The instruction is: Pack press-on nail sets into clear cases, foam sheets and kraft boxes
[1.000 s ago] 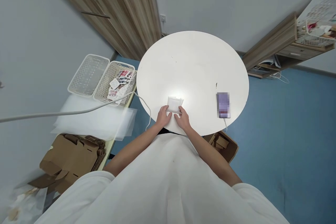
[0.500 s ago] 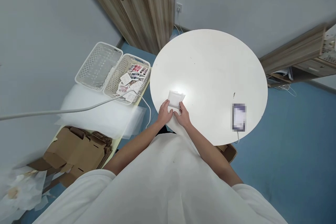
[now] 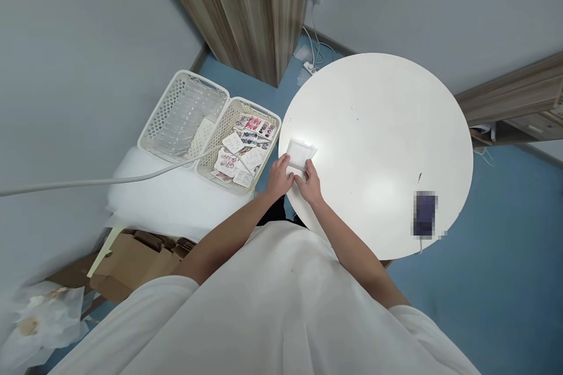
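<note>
A small white packet, squarish and wrapped in thin translucent sheet, lies at the near left edge of the round white table. Its far edge is loose and uneven. My left hand grips the packet's left near corner between thumb and fingers. On the opposite side, my right hand is closed on its right near corner. Both thumbs sit close together along the near edge. What is inside the wrapping cannot be made out.
Left of the table, one white basket holds clear plastic trays; another basket holds printed cards. Translucent sheets are stacked before them, above folded cardboard boxes. A blurred-out phone-like device with a cable lies at the table's right. A pale cable crosses the left side.
My view has turned left, so table and baskets appear farther right. Both hands keep hold of the packet, which looks slightly tilted now. The device's bright screen has gone dark.
</note>
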`<state>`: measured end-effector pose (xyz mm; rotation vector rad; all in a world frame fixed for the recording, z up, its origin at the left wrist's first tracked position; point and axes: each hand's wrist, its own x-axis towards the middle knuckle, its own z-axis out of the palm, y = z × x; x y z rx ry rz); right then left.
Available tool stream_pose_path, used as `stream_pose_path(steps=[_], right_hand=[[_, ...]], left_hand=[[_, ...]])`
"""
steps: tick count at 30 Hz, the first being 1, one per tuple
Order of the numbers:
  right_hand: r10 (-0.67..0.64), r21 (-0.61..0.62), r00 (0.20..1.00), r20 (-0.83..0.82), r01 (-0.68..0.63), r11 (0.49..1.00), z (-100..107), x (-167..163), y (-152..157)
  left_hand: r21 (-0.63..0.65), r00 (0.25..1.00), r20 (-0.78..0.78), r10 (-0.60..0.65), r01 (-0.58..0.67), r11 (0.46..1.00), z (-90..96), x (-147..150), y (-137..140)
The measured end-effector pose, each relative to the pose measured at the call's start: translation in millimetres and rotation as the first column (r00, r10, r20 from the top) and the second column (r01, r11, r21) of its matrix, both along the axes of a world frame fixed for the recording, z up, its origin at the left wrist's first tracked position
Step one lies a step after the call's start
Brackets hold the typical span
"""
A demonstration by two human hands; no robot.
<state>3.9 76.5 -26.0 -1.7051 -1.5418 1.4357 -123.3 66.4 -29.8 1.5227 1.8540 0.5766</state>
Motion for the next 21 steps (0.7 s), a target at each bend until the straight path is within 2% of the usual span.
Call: stream_pose_path(steps=[10, 21], right_hand=[[-0.023, 0.019, 0.999, 0.046, 0.022, 1.0, -4.0, -6.8, 7.7], [-0.022, 0.026, 0.998, 0.059, 0.02, 0.999, 3.0, 2.8, -9.2]], left_hand=[[0.028, 0.995, 0.084, -0.055, 0.053, 0.998, -6.7, -10.1, 9.2], [0.052, 0.991, 0.123, -0.042, 0.036, 0.998, -6.1, -6.5, -7.6]])
